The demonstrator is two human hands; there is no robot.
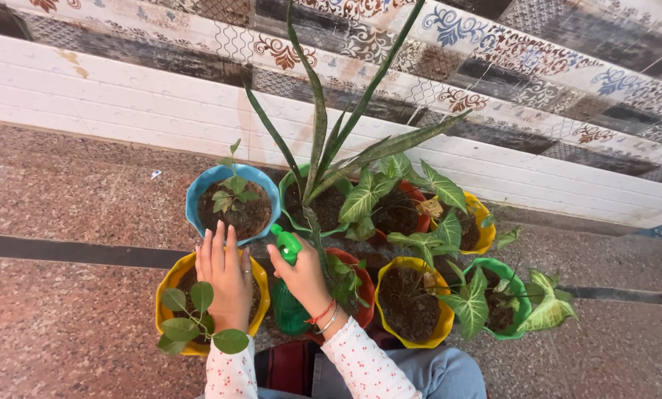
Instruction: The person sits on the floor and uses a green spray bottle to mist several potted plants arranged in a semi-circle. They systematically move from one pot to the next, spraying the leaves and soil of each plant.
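My right hand (302, 275) grips a green spray bottle (289, 304), its nozzle pointing up towards the pots at the back. My left hand (224, 275) is open, fingers spread flat over a yellow pot (170, 277) holding a small round-leaved plant (196, 319). Just beyond my fingertips stands a blue pot (199, 186) with a small seedling (233, 191) in dark soil. A red pot (363, 287) sits right behind the bottle.
A green pot with a tall sword-leaved plant (323, 151) stands at the back by the tiled wall (124, 96). To the right are another yellow pot (442, 319), a green pot (521, 294) and several arrow-leaved plants. My knees (434, 373) are at the bottom edge.
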